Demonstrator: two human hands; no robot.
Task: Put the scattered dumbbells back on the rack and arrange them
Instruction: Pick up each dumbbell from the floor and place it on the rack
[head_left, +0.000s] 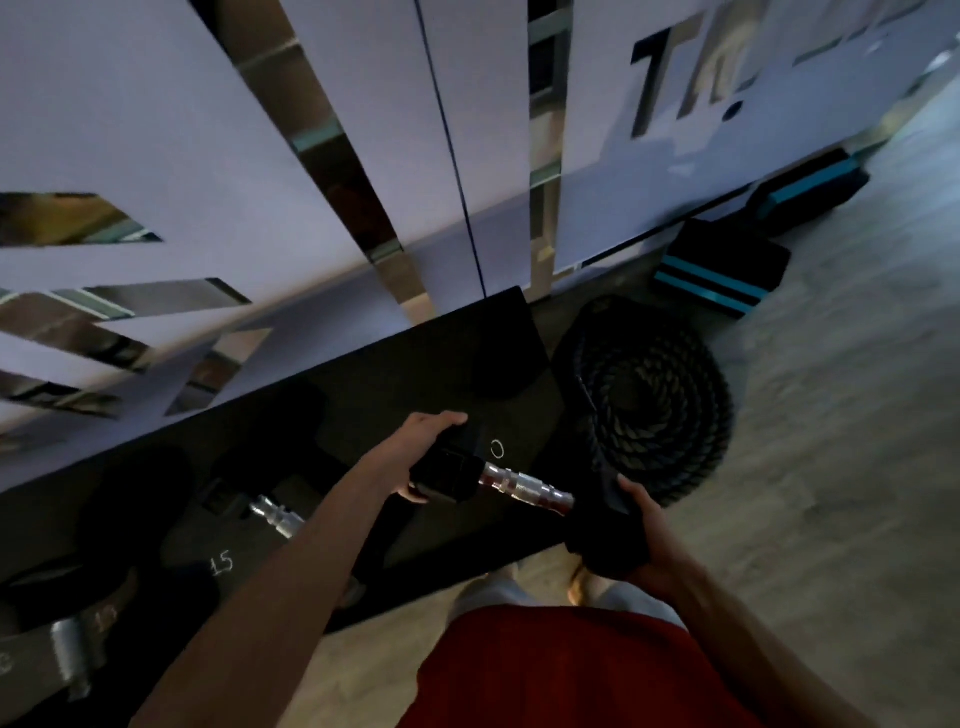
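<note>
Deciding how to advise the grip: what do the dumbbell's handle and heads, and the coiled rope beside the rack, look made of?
Dumbbell handle: metal, bright chrome finish; it glints and shows ringed grooves. Heads: matte black, probably rubber-coated; no shine, though dim light leaves that open. Rope: thick twisted fibre, dull dark; strands visible.

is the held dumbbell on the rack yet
Not set down: left hand and right hand grip the dumbbell by its heads, the near one out past the rack edge.
</note>
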